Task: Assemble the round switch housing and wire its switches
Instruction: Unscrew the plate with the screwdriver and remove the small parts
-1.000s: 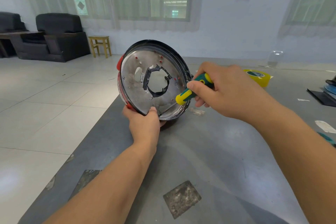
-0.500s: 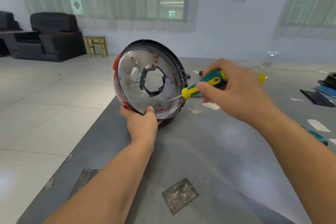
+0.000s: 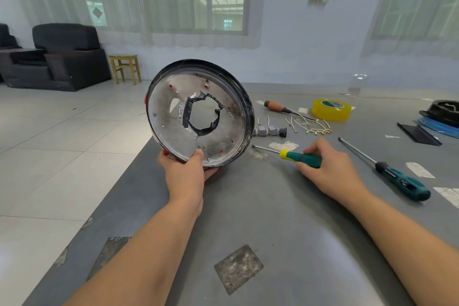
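The round switch housing (image 3: 198, 112), a shiny metal disc with a black rim and a taped central hole, stands tilted on its edge on the grey table (image 3: 273, 218). My left hand (image 3: 185, 169) grips its lower rim. To the right, my right hand (image 3: 327, 169) holds the green-and-yellow screwdriver (image 3: 295, 155) low over the table, its shaft pointing left, clear of the housing. Small grey switches (image 3: 269, 130) and loose wires with terminals (image 3: 310, 125) lie behind it.
A second green screwdriver (image 3: 392, 172) lies at the right, an orange-handled one (image 3: 278, 107) farther back. A yellow tape roll (image 3: 331, 109) and dark parts (image 3: 439, 112) sit at the far right. The table's left edge runs just below the housing.
My right hand has drawn the screwdriver out of the housing and lowered it to the table at the right. The left hand has kept its hold on the rim.
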